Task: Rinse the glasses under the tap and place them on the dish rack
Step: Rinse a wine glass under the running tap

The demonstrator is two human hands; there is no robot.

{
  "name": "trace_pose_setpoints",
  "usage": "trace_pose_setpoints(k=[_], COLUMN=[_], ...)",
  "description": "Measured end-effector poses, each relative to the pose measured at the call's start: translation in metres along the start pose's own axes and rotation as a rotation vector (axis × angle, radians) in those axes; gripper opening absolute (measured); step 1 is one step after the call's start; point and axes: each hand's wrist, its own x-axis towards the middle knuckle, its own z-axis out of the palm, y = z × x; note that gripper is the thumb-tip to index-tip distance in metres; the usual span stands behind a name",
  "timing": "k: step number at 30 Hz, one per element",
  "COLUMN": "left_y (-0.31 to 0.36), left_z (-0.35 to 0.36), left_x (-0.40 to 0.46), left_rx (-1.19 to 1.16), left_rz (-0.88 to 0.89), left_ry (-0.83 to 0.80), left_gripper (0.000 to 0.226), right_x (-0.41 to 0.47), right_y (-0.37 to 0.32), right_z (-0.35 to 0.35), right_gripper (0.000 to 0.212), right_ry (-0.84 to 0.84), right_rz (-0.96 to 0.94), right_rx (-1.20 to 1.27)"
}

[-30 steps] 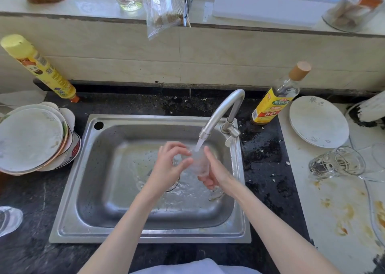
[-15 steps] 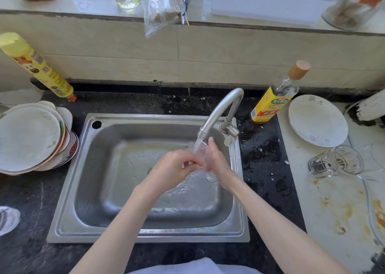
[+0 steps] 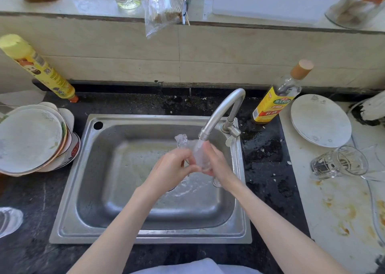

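while the tap (image 3: 216,115) runs, i hold the glass (image 3: 198,157) between both hands over the sink (image 3: 145,235), directly under the spout. its long axis looks tilted, upper end leaning up and left toward the splash, lower end down by my palms; the clear wall blurs in the water, so which end is the mouth i cannot tell. my left hand (image 3: 173,170) curls round it from the left, fingertips pinching near its lower part. my right hand (image 3: 216,165) wraps it from the right and sits closer to the spout. both hands are narrow, closed on the glass, touching it.

no dish rack is clearly in view, so which way the glass must travel is uncertain. a second glass (image 3: 338,163) lies on its side on the right counter, well apart, nearer my right hand, apparently awaiting rinsing.
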Motion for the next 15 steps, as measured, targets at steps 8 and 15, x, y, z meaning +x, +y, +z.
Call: trace_pose_setpoints(k=[8, 15], left_y=[0.005, 0.003], left_z=[0.001, -0.012], left_x=[0.002, 0.008], left_rx=[-0.08, 0.021], left_rz=[-0.08, 0.041], left_ry=[0.073, -0.363], left_gripper=[0.031, 0.01], right_x=[-0.003, -0.002], right_y=[0.001, -0.004], right_z=[0.014, 0.011], right_gripper=[0.06, 0.078], right_ry=[-0.022, -0.017], right_rz=[-0.033, 0.016], right_rx=[-0.003, 0.057])
